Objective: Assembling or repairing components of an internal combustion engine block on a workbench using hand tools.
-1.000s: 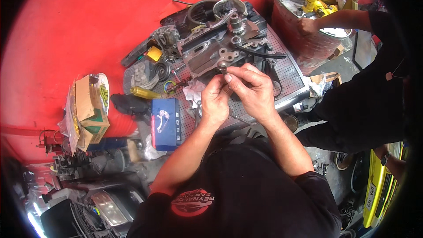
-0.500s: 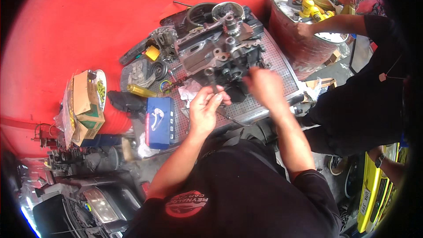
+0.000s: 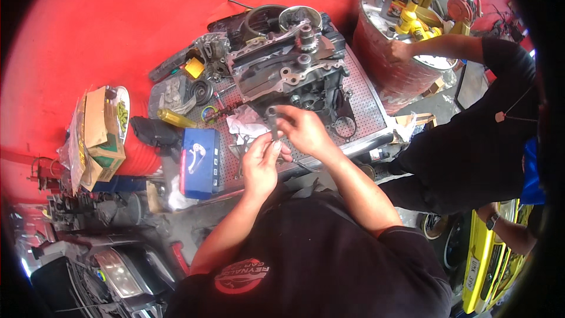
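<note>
In front of the bench's near edge, my left hand [image 3: 262, 162] pinches the lower part of a dark wrench [image 3: 273, 123] with a round ring end, held upright. My right hand [image 3: 306, 132] meets it from the right, fingers closed at the wrench's upper part. Just beyond both hands lies a partly dismantled engine block [image 3: 265, 79], with a toothed gear [image 3: 306, 41] standing on its far side. A crumpled whitish cloth [image 3: 244, 123] sits left of the wrench. The perforated metal bench top [image 3: 368, 103] carries these parts.
A blue box [image 3: 200, 162] stands at the bench's near left corner, close to a yellow bottle [image 3: 176, 119]. At the right, a co-worker's hand [image 3: 402, 51] rests by a drum [image 3: 382, 76] loaded with bottles. An open cardboard carton [image 3: 100, 123] is at the left.
My right hand has come back from the engine block toward my left hand and now meets the wrench. My left hand has lowered slightly and shifted left in view.
</note>
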Demonstrator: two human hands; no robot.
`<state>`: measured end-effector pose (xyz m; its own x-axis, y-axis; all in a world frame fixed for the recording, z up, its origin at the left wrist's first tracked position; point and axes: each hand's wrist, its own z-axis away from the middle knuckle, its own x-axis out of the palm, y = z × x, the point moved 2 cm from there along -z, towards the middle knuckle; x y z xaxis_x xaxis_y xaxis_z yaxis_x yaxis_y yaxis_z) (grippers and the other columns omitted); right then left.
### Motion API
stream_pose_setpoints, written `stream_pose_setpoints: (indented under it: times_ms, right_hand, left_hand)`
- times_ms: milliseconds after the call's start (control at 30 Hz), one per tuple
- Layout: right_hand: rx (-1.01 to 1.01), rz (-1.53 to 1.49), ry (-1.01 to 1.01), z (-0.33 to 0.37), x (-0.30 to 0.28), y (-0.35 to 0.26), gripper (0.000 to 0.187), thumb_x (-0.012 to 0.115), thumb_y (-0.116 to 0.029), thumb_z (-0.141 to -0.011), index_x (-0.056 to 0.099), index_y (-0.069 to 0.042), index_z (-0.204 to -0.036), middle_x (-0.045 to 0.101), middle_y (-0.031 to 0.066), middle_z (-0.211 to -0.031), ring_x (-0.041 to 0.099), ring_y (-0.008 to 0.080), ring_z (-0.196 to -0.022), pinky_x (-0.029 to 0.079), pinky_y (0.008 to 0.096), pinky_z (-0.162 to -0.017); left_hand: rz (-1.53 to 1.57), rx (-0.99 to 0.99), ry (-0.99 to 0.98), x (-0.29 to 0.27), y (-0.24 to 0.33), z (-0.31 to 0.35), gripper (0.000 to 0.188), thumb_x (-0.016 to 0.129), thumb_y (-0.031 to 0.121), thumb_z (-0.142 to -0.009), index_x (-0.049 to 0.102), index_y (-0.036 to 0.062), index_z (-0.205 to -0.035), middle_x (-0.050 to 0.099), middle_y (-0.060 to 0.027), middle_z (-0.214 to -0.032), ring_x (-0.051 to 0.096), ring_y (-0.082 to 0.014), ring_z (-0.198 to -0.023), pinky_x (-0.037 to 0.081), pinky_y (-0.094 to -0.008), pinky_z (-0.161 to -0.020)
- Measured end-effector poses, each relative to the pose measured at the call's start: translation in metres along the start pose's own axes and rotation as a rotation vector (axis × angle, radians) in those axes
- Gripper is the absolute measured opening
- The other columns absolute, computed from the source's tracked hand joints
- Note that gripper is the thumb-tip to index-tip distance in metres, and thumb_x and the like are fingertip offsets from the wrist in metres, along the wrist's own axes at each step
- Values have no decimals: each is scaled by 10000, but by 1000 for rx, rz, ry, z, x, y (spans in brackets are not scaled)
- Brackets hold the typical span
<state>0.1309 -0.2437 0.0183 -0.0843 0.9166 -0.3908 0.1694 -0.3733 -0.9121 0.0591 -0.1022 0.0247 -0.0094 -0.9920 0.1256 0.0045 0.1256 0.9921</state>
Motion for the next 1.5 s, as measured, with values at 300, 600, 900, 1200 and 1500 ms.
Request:
stream_pose_setpoints:
  times_ms: [300,600,900,1200,1500]
  right_hand:
    - [-334,545,479,-30,-77,11,280,686,-111,-918,745,-122,-1192,672,95,-1185,583,304,-1101,471,421,-924]
    - [-464,833,109,-88,-105,6,412,606,-127,-857,735,-234,-1233,634,51,-1277,537,297,-1226,440,446,-982]
    - [-392,733,-30,-103,-111,19,461,552,-47,-872,715,-223,-1265,657,41,-1283,493,340,-1364,439,522,-1030]
    - [-510,709,18,-108,-110,20,460,546,31,-837,733,-150,-1216,703,102,-1138,630,323,-1113,487,459,-940]
    - [-417,601,-39,-108,-99,16,417,462,106,-896,705,-42,-1201,720,143,-1096,645,335,-1042,490,423,-962]
  left_hand:
    - [-164,-124,78,66,-13,-125,227,515,163,-1069,630,-15,-989,611,-78,-644,568,-154,-453,476,-317,-403]
    - [179,-257,18,106,-18,-140,251,478,155,-1059,620,-35,-977,651,-115,-740,635,-209,-541,573,-382,-469]
    - [211,-260,40,117,-20,-139,230,485,162,-1056,597,-35,-1016,657,-165,-809,663,-253,-598,571,-408,-522]
    - [221,-299,-82,103,-17,-136,228,459,171,-1075,560,2,-959,628,-129,-744,657,-230,-616,529,-417,-485]
    - [-254,-278,-246,14,-153,-31,290,617,272,-1002,666,18,-1132,700,-208,-1059,688,-317,-1032,523,-429,-886]
